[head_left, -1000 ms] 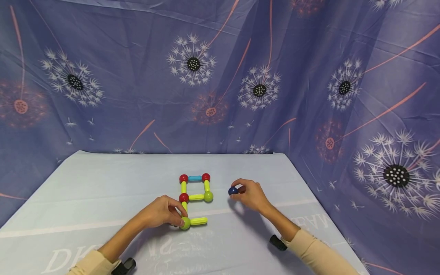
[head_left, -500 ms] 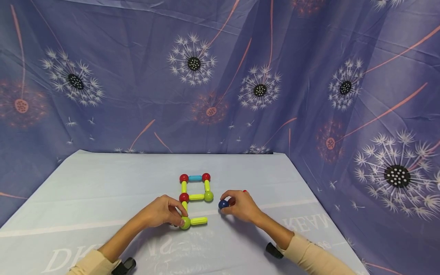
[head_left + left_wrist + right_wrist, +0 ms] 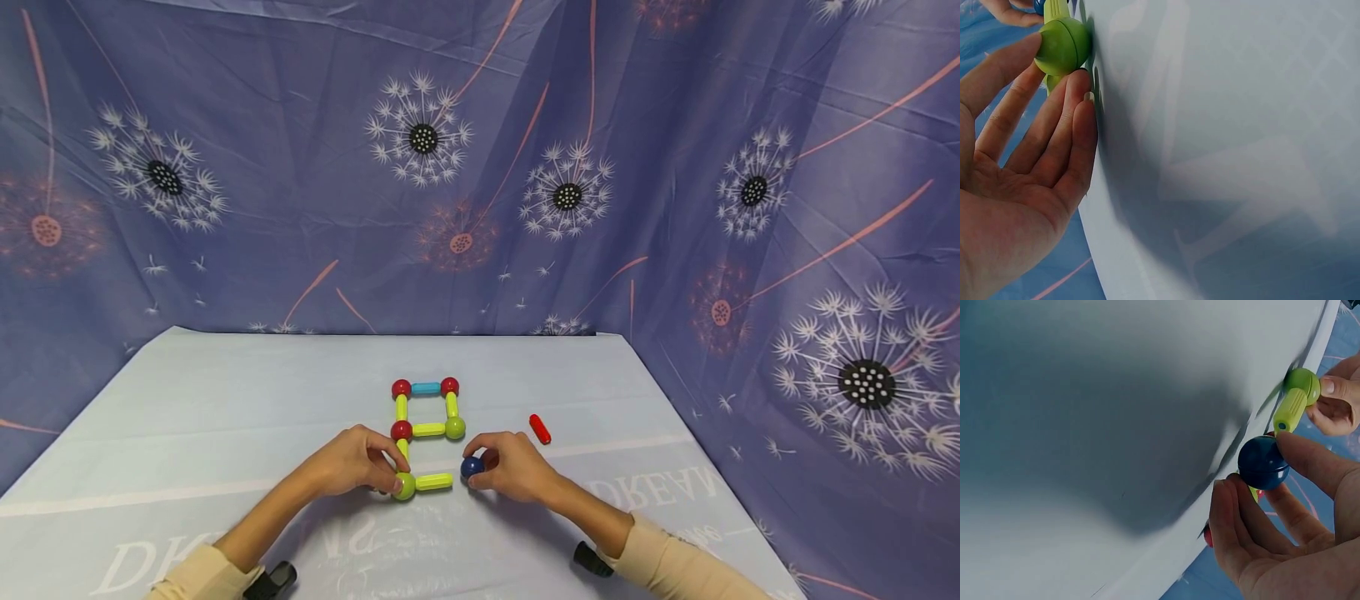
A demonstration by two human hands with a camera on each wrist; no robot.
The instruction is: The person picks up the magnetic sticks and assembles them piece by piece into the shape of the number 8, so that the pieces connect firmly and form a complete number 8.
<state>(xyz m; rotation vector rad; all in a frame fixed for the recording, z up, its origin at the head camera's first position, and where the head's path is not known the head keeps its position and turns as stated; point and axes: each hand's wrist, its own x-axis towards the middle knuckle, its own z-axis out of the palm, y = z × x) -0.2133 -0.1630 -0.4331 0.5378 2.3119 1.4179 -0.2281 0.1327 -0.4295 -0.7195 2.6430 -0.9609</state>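
My left hand (image 3: 356, 462) pinches a green ball (image 3: 405, 486) at the near corner of a figure built of balls and rods. From that ball a yellow-green rod (image 3: 433, 482) points right, its far end free. Between thumb and fingers my right hand (image 3: 513, 468) holds a dark blue ball (image 3: 472, 467), just right of that free end; in the right wrist view the blue ball (image 3: 1263, 464) is close to the rod tip (image 3: 1286, 417), and whether they touch I cannot tell. Farther back, red balls (image 3: 401, 430), a second green ball (image 3: 454, 427) and rods form a closed square.
A loose red rod (image 3: 540, 429) lies behind my right hand. A light blue rod (image 3: 425, 388) makes the square's far side. The white-covered table (image 3: 247, 375) ends at a purple dandelion-print curtain (image 3: 300, 167) at the back and right.
My right hand has moved left and nearer with the blue ball, up to the rod's free end, uncovering the red rod. The left hand stays on the green ball.
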